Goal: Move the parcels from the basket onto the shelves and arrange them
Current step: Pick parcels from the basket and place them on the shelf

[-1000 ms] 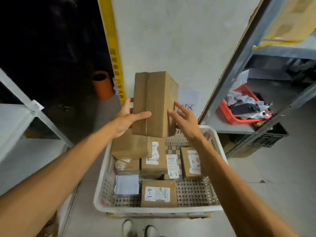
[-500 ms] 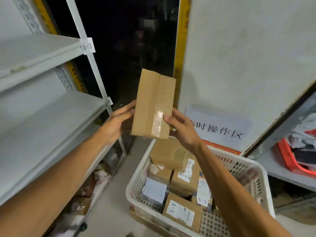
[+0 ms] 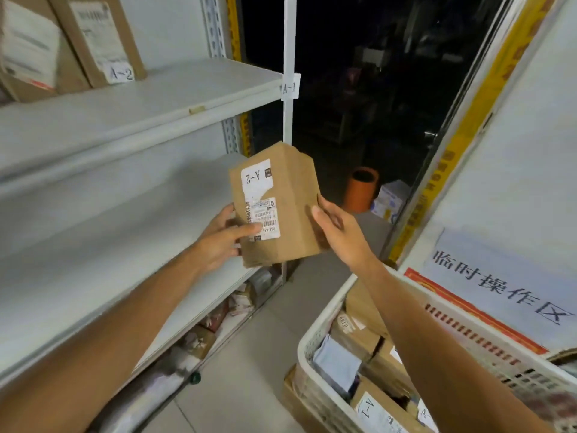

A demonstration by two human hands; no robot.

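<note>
Parcel [image 3: 288, 195] marked A-2 sits clasped between left grip [image 3: 218, 245] and right grip [image 3: 343, 235].

Label on held parcel [image 3: 278, 207] reads "A-2", inverted. Shelf post tag [image 3: 289, 86]: "A-1". Upper-shelf box [image 3: 103, 35]: "A-2". Wall sign [image 3: 499, 285]: "临时操作区". Basket parcel [image 3: 374, 410]: "A-1".

The middle shelf [image 3: 93, 245] lies open; boxes [image 3: 96, 39] fill the upper shelf's [image 3: 156, 98] left.

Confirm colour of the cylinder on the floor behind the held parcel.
The cylinder is orange, with a dark open top; head view.
</note>
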